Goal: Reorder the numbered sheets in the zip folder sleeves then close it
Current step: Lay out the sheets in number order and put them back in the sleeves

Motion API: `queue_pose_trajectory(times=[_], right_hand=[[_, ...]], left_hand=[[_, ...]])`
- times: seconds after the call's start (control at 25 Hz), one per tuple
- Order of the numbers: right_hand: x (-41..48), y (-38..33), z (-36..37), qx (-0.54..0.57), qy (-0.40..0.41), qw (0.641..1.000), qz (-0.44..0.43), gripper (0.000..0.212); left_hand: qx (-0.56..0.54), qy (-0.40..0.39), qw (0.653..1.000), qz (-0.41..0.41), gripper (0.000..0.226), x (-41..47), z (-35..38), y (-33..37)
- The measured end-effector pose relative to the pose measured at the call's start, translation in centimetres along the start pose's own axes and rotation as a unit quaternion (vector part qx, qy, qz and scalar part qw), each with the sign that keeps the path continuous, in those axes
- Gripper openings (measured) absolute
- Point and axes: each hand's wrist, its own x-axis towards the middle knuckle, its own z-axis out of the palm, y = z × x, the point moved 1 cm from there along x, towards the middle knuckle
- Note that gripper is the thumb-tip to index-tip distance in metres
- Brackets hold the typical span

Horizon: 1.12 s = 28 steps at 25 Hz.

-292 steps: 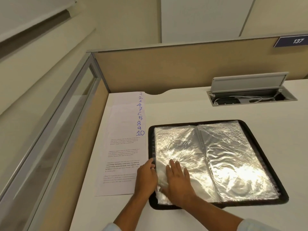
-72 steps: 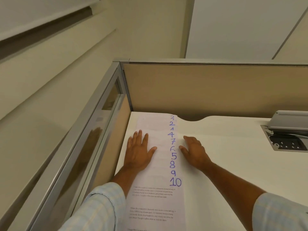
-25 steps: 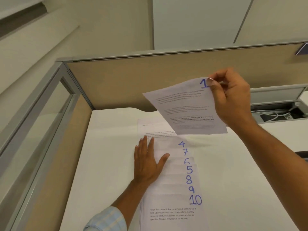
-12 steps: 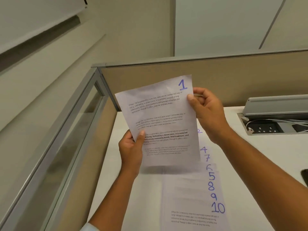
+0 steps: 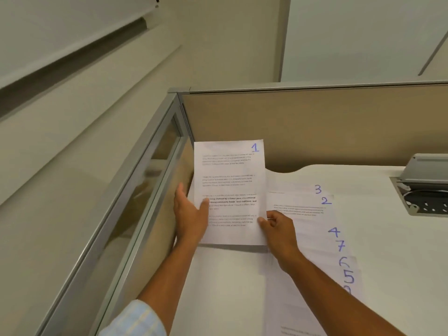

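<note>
Left hand (image 5: 191, 214) gripping the left edge of sheet 1 (image 5: 232, 187), thumb on the printed face and fingers behind; right hand (image 5: 278, 229) pinching the lower right edge of that page. Held a little above the far left corner of the desk (image 5: 230, 287), print facing the camera, a blue handwritten 1 at top right. Just to the right, lying flat, the fanned sheets (image 5: 312, 221), blue numbers stepping down the right side: 3, 2, 4, 7, 6, 5, then one more cut off by the right forearm. Likely risks from here: creasing or tearing thin paper between two opposing pinches; buckling the page against the glass side panel (image 5: 150, 185), close on the left; brushing the fan with the right forearm, passing over it, and scrambling the spread; mistaking the order, with 3 above 2 and 7, 6, 5 out of sequence. Zip folder not in view, so contents of its sleeves impossible to tell. Only container visible: a recessed cable box (image 5: 424, 202) at the right of the desk, lid (image 5: 426, 166) raised, dark inside, with sockets and possibly a white cable. Behind, a tan partition (image 5: 315, 122); at bottom left, a pale checked shirt cuff (image 5: 135, 318).
</note>
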Motion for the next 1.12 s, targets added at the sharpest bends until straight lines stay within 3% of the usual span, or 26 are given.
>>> queue_pose_trajectory(times=[0.08,0.24,0.36,0.44,0.52,0.72,1.0,1.12], right_hand=[[1.0,-0.4,1.7,-0.025,0.009,1.0,0.005,0.008],[2.3,-1.0,3.8,-0.126,0.014,0.992,0.014,0.01],[1.2,-1.1,4.8,-0.23,-0.003,0.972,-0.055,0.043],[0.4,-0.9,5.3,-0.328,0.001,0.934,-0.141,0.057],[0.1,-0.7,5.5,-0.426,-0.035,0.879,-0.21,0.054],[-0.4,0.7,6.5,-0.546,-0.168,0.791,-0.217,0.062],[-0.1,0.5,6.4,-0.543,-0.192,0.788,-0.216,0.069],[0.1,0.0,3.9,-0.482,-0.165,0.832,-0.219,0.067]], left_hand=[[0.135,-0.003,0.989,0.066,0.081,0.0,0.8,-2.2],[0.338,-0.156,0.92,0.126,0.071,-0.9,3.0,-6.2],[0.379,-0.16,0.902,0.132,0.074,-0.9,3.5,-7.8],[0.372,-0.156,0.904,0.144,0.073,-0.7,3.5,-8.2],[0.375,-0.156,0.9,0.158,0.073,-0.3,3.3,-8.7],[0.383,-0.136,0.897,0.174,0.09,0.7,2.4,-9.8],[0.38,-0.12,0.899,0.183,0.084,1.2,2.7,-10.9],[0.377,-0.114,0.9,0.187,0.082,1.3,2.6,-11.1]])
